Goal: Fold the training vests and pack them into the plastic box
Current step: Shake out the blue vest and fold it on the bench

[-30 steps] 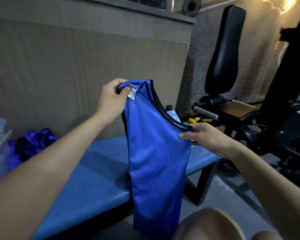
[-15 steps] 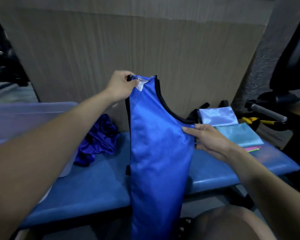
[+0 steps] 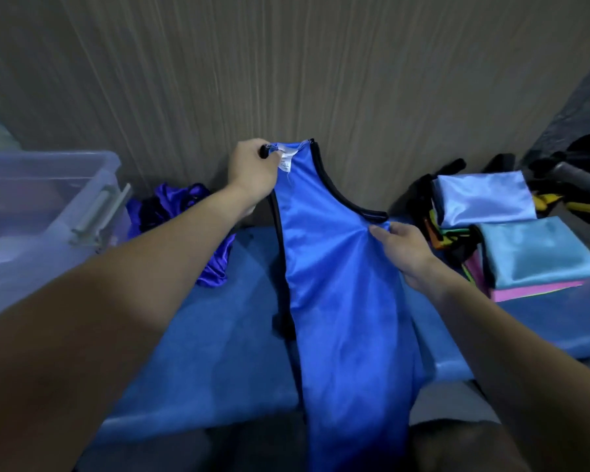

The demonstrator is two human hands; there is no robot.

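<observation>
While it hangs down in front of the table, one blue vest of shiny, smooth cloth with black trim along its edges is held up by both hands. Nearest the camera, the right hand holds the vest below the black neckline, its thumb on the front of the cloth and its fingers behind, so that folds spread out from the pinch. Higher and farther, the left hand pinches the shoulder strap with curled fingers, just beside a small white label; the writing on it is too small to read. On the padded blue table, at the left, stands one clear plastic box with a pale latch on its side. Between the box and the held vest lies one crumpled purple vest. At the right lie two stacks of folded vests, pale blue and turquoise on top, with pink, orange and green edges under them.
</observation>
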